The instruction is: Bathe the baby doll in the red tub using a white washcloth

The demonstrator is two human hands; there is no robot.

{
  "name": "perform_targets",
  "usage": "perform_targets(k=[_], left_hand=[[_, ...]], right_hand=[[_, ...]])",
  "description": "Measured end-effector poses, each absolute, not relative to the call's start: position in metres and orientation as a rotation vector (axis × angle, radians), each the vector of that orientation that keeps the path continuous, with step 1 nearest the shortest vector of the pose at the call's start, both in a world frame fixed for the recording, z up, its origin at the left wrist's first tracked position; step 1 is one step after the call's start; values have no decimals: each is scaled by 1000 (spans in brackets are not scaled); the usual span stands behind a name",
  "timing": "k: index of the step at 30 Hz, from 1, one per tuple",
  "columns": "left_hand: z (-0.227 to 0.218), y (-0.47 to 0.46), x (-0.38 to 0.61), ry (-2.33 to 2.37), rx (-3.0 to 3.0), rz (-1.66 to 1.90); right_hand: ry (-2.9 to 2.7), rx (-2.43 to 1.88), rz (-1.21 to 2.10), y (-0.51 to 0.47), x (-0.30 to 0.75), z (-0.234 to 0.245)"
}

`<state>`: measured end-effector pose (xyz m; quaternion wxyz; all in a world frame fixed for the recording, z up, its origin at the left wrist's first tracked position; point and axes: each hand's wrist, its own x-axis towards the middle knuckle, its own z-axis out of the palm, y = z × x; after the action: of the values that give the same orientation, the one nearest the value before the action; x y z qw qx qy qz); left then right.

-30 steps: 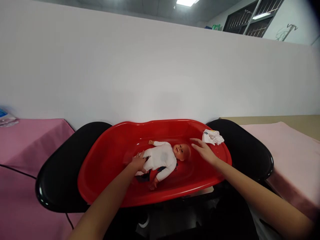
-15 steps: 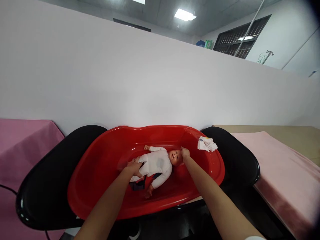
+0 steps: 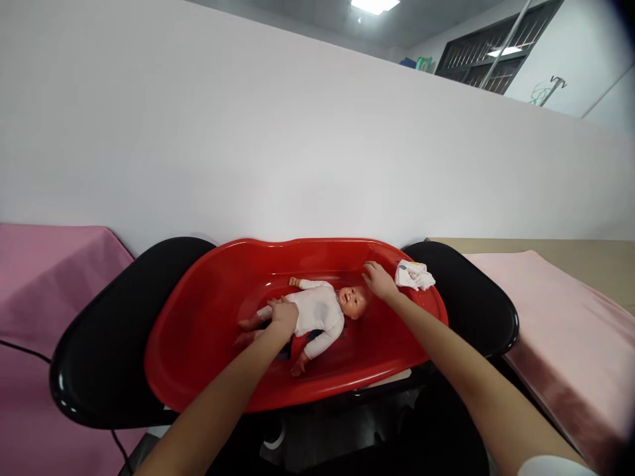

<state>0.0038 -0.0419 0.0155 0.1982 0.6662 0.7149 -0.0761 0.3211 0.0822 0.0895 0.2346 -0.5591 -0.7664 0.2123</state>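
Lying face-up in the red tub [image 3: 208, 311], the doll [image 3: 320, 309] had its head toward the right end. A white cloth [image 3: 415, 274] sat on the tub's right rim. The left hand [image 3: 284, 314] lay on the doll's hips, fingers bent over them; whether it gripped could not be told. The right hand [image 3: 380, 281], loosely open, hovered just beside the cloth. The tub's left end was bare; a wall [image 3: 297, 165] stood close behind.

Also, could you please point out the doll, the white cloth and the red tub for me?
doll [image 3: 320, 307]: head view, on its white chest.
cloth [image 3: 415, 274]: head view, middle of the crumpled fabric.
tub [image 3: 208, 330]: head view, bare inner floor at the left.
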Motion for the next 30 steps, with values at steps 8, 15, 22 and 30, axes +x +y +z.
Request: perform_targets(k=[8,15,22,30], left_hand=[[11,-56,46,1904,2242,-294],[6,-53,36,1856,2482,-210],[0,-44,44,1838,2420,-72],[47,7,22,1549,2317,-44]], right_hand=[[-2219,-1827,-199,76,406,127],[-2186,-1983,-11,77,441,96],[-2395,-1438,-56,64,423,88],[-2880,34,-630,6,329,77]])
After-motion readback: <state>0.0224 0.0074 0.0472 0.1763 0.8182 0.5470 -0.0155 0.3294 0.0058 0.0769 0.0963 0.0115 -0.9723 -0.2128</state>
